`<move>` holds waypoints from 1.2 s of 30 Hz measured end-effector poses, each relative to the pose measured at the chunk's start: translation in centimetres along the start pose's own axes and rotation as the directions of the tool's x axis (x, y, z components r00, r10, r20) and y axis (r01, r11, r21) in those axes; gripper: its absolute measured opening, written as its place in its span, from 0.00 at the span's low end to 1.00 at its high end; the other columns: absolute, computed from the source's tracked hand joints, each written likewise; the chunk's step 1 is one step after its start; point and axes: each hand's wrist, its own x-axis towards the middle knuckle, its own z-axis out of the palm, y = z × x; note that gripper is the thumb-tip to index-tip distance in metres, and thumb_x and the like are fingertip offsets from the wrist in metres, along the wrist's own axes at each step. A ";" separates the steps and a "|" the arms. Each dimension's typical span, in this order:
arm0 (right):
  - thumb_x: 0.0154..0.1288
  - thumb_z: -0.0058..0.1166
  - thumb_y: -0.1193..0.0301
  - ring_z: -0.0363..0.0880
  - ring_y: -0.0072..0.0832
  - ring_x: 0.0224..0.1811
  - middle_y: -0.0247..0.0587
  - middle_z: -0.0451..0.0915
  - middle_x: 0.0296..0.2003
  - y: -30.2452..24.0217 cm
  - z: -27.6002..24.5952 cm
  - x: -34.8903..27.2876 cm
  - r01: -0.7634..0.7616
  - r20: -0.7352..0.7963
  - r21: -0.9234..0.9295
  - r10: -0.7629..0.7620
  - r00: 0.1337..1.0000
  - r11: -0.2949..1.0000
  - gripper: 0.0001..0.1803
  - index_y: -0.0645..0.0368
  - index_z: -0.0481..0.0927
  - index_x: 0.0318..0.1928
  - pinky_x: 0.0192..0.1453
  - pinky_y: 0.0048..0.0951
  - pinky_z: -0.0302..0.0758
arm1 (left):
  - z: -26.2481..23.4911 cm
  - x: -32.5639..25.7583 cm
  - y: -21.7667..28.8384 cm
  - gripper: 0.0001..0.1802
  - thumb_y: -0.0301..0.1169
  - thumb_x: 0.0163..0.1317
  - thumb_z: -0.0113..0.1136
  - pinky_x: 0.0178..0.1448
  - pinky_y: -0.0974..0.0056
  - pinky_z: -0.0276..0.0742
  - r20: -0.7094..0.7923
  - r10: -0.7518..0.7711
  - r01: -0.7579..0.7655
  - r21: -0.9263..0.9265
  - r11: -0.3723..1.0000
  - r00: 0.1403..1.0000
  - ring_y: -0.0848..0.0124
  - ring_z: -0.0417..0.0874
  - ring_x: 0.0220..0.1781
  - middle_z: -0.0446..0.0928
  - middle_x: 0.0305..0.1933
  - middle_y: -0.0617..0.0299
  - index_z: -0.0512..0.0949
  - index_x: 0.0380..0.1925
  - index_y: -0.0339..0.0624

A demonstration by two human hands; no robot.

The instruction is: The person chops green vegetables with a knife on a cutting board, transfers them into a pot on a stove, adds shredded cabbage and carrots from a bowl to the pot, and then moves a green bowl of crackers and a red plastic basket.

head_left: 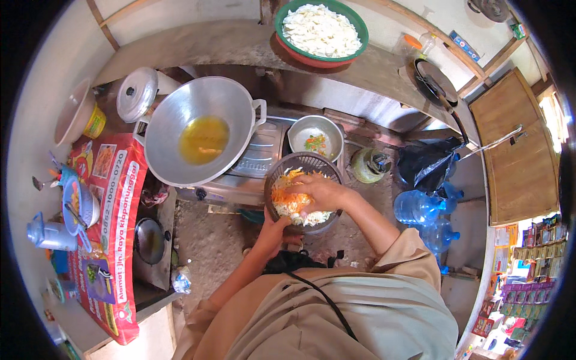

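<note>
A dark plastic colander [309, 162] is held in front of my body, beside the stove's front edge. Inside it lie orange shredded carrot [281, 195] and pale shredded cabbage [313, 219], partly mixed. My left hand [274, 231] grips the near left side of the colander's rim. From the right, my right hand [319, 191] reaches in, its fingers curled into the shreds and their tips hidden. Just beyond the colander, a small metal pot [298, 141] with chopped green and orange bits stands on the stove [255, 157].
A large wok [162, 129] with yellow oil covers the stove's left side. Behind, a green basin [279, 27] heaped with white slices sits on a ledge. Blue water jugs [415, 207] and a gas cylinder [367, 165] stand at right. A red banner [131, 192] covers the left counter.
</note>
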 end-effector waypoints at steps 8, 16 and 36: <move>0.37 0.61 0.70 0.70 0.42 0.44 0.41 0.69 0.42 -0.8 0.9 0.6 -0.310 -0.415 -0.233 0.194 0.889 0.922 0.27 0.46 0.73 0.45 0.44 0.43 0.71 | 1.5 0.5 0.9 0.38 0.21 0.51 0.45 0.35 0.57 0.82 0.020 -0.008 0.007 0.042 0.999 1.000 0.57 0.73 0.47 0.58 0.55 0.50 0.40 0.59 0.52; 0.43 0.63 0.67 0.68 0.44 0.50 0.47 0.69 0.47 1.8 -3.3 -2.4 -0.087 -0.312 0.108 0.117 0.943 0.990 0.30 0.49 0.71 0.52 0.55 0.37 0.65 | 2.7 0.9 2.1 0.37 0.28 0.50 0.50 0.38 0.60 0.81 0.004 -0.032 0.031 0.093 0.995 0.999 0.61 0.72 0.49 0.61 0.55 0.57 0.46 0.60 0.52; 0.41 0.62 0.66 0.61 0.45 0.56 0.37 0.62 0.56 0.3 0.7 -3.3 -0.041 -0.029 -0.202 0.036 0.999 0.978 0.29 0.40 0.71 0.49 0.55 0.45 0.65 | 1.2 2.1 1.2 0.36 0.29 0.51 0.51 0.37 0.58 0.81 0.049 -0.037 0.033 0.087 0.996 0.998 0.59 0.75 0.47 0.61 0.56 0.54 0.47 0.60 0.51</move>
